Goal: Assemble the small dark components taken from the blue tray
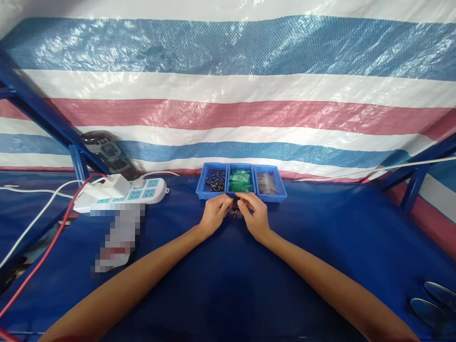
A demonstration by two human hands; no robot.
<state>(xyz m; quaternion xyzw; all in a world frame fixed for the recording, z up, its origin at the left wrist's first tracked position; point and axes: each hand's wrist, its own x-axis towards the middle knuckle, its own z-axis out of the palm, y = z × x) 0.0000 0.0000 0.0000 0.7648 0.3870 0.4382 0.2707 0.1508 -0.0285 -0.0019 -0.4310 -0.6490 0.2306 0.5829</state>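
Observation:
Three blue bins stand side by side in front of my hands. The left bin [201, 190] holds several small dark parts, the middle bin [241, 167] holds green plastic packets, and the right bin [281, 192] holds clear plastic bags. My left hand [215, 212] is closed just below the left bin, its fingers pinched around something too small to make out. My right hand [255, 214] is curled close beside it, thumb and fingertips bent together; what they hold, if anything, is hidden. Between the hands, several small dark parts [235, 213] lie on the blue table.
A white power strip [156, 192] with plugged-in adapters sits at the left, with a pixelated object [121, 237] in front of it. A red cable [60, 228] and white cables run along the left. Eyeglasses [427, 311] lie at the lower right. Striped sheeting [228, 114] hangs behind.

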